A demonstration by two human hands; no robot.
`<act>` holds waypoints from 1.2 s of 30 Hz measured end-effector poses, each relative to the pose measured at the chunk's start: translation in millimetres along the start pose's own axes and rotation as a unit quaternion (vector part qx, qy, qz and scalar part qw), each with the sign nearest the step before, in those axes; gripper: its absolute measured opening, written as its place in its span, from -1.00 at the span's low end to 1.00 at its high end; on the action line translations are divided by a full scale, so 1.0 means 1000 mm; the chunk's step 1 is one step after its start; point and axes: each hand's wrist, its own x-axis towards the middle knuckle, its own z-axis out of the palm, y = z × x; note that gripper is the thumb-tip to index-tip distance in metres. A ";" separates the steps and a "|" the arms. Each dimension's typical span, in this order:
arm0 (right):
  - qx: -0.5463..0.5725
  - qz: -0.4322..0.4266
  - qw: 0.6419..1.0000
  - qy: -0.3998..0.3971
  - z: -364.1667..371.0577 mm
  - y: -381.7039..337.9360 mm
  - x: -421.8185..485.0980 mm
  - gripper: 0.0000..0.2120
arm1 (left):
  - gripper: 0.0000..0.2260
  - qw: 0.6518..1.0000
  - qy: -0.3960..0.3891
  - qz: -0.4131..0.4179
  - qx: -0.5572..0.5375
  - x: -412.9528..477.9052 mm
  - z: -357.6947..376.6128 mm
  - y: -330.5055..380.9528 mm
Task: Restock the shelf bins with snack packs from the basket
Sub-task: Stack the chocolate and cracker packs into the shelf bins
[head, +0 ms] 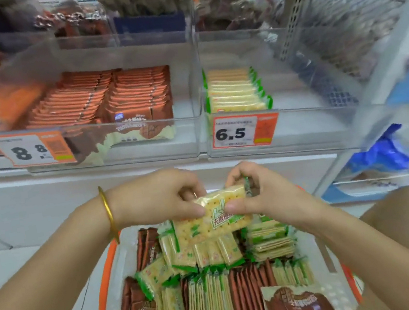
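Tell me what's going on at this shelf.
A person is restocking snacks. The left hand and right hand pinch one green cracker pack above the basket, which holds more packs. The clear bin tagged 6.5 has one row of matching crackers and room beside it.

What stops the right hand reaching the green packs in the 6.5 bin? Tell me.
Probably yes. The bin looks open above its front wall and the way to the green packs looks free, though the right hand and left hand both pinch a cracker pack.
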 end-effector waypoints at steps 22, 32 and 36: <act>-0.266 0.016 0.961 0.070 -0.142 -0.043 0.107 -0.67 | -0.72 0.895 0.363 0.087 0.246 0.055 -0.015 0.046; -0.607 -0.023 0.792 0.065 -0.122 -0.041 0.119 -0.82 | -0.64 0.889 0.358 0.102 0.267 0.061 -0.007 0.031; -0.596 -0.015 0.800 0.067 -0.126 -0.034 0.121 -0.70 | -0.66 0.874 0.378 0.118 0.282 0.064 -0.002 0.028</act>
